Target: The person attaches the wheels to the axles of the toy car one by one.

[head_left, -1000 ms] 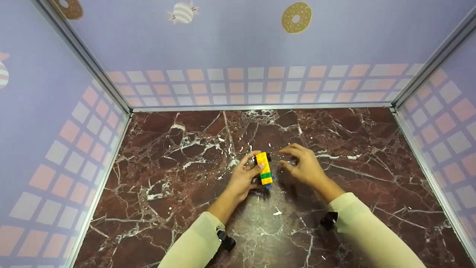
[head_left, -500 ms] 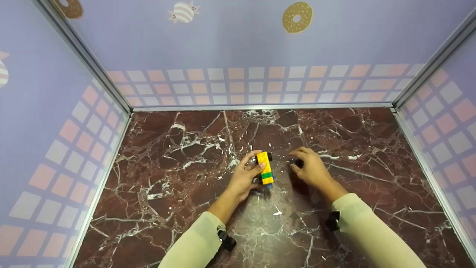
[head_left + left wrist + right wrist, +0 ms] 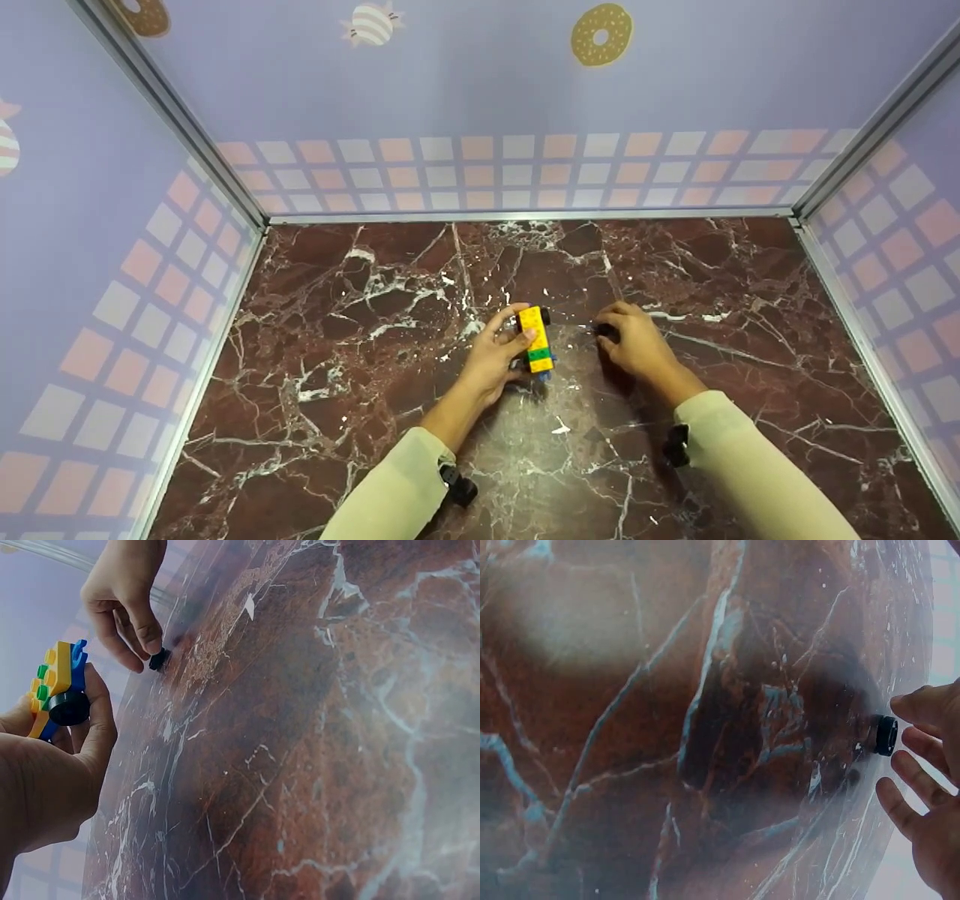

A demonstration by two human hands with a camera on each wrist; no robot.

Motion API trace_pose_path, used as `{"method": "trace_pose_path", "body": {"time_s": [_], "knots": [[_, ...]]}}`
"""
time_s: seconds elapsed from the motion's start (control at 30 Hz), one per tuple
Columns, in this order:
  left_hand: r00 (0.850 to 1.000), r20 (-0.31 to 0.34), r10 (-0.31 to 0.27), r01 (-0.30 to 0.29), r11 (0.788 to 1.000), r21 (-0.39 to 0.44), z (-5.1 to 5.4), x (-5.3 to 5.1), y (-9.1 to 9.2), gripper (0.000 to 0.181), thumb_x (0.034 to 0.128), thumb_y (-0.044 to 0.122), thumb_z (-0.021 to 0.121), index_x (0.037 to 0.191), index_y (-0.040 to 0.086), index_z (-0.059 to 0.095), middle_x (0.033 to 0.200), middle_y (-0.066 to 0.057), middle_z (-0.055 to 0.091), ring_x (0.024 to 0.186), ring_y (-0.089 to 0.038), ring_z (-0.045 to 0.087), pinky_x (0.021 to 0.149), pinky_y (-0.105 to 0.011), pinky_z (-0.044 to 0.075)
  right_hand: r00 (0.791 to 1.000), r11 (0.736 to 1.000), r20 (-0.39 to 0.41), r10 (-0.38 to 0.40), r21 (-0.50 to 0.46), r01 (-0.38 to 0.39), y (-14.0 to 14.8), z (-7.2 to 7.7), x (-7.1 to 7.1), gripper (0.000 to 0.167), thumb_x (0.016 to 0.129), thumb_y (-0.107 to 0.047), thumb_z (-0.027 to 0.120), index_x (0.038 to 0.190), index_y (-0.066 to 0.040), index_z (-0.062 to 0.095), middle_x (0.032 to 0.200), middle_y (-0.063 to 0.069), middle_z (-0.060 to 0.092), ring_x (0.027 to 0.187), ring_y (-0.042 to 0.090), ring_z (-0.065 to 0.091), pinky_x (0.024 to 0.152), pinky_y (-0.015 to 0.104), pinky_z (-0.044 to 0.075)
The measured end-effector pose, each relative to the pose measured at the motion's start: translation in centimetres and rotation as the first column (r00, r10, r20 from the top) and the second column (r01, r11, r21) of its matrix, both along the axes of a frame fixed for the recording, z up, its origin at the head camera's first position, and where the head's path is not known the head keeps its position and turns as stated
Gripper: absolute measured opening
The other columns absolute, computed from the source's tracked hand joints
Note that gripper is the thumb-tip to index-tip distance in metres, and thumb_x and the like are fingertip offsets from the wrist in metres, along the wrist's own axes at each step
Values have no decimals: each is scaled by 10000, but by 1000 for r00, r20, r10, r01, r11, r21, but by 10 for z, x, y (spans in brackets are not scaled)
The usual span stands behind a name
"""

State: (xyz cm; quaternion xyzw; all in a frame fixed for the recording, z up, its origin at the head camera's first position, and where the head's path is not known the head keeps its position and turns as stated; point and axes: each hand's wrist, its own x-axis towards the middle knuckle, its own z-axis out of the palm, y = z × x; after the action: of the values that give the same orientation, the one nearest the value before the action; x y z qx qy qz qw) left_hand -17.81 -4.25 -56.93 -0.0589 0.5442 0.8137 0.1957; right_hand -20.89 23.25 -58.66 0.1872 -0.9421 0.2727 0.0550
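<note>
My left hand (image 3: 487,360) grips a toy brick car (image 3: 533,321) between thumb and fingers, above the marbled tabletop. Yellow studded bricks with a green band form its top. Blue parts and a black wheel (image 3: 69,708) show on its side in the left wrist view. To the right, my right hand (image 3: 636,341) is low over the table, its fingers apart around a loose black wheel (image 3: 886,736). That wheel stands on the tabletop. A small gap shows between it and the thumb in the right wrist view, and the other fingertips lie close beside it.
The dark red marbled tabletop (image 3: 360,390) has white veins. Purple panels with a pink and white checked band enclose it at the back (image 3: 480,82) and both sides. A metal rail (image 3: 525,217) runs along the back edge.
My right hand has moved right and slightly down, away from the car, and its fingers are now around the loose wheel. The left hand and the car have hardly moved.
</note>
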Motion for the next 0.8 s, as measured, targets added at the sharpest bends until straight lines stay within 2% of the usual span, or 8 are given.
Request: {"method": "trace_pose_path", "body": {"time_s": [0.27,0.4,0.53,0.57,0.7,0.73,0.77,0.8], "knots": [[1000,-8,-5,5,1000,5,0,1,0,564,1086,119,701,1613,176,511,1233,-107,708,1048,-261,736,844,-490,714,999,999,-35,11,54,-9,2,-4,1,248,866,47,803,1114,47,810,1198,216,761,1123,468,691,1039,623,600],[1000,-18,-15,15,1000,-2,-1,1,1,578,1090,138,701,1625,170,485,1243,-114,711,1029,-258,742,825,-500,718,996,999,-88,28,31,-26,5,-8,1,247,831,73,780,1074,45,811,1142,206,763,1064,463,696,990,630,615],[999,-32,-30,30,1000,-11,-2,1,0,582,1096,147,696,1632,176,474,1247,-118,713,987,-261,754,779,-494,723,984,999,-174,47,-15,-50,11,-23,-4,229,789,68,748,999,1,809,1053,157,747,980,427,688,918,601,625],[999,-33,-30,30,1000,-9,-2,1,0,575,1096,146,695,1629,179,481,1240,-121,714,978,-263,756,772,-497,725,980,998,-193,41,-29,-47,14,-32,-7,226,782,58,744,987,-15,806,1041,139,740,969,405,685,912,565,630],[999,-36,-30,30,1000,-2,-3,2,0,556,1096,143,693,1617,188,503,1209,-121,712,960,-267,763,756,-500,730,978,998,-206,27,-47,-38,20,-44,-10,242,757,57,735,976,-28,795,1026,132,721,960,407,677,896,584,624],[999,-37,-29,29,1000,-1,-3,2,0,553,1094,142,695,1613,190,508,1200,-119,713,956,-266,764,749,-492,730,977,998,-214,20,-53,-32,21,-49,-11,246,754,51,734,977,-37,794,1027,118,718,961,387,676,900,551,630],[999,-38,-27,27,1000,0,-3,2,0,553,1093,142,697,1612,189,510,1190,-118,715,951,-266,765,738,-482,730,977,998,-215,17,-54,-29,21,-48,-11,249,752,54,734,977,-36,792,1022,117,715,957,387,675,896,553,629],[999,-38,-26,26,1000,-1,-3,2,0,553,1091,142,699,1610,192,513,1183,-114,718,946,-263,765,726,-466,729,978,998,-206,22,-58,-34,18,-41,-8,254,748,67,735,979,-21,790,1021,135,716,956,412,677,891,597,625]]}}
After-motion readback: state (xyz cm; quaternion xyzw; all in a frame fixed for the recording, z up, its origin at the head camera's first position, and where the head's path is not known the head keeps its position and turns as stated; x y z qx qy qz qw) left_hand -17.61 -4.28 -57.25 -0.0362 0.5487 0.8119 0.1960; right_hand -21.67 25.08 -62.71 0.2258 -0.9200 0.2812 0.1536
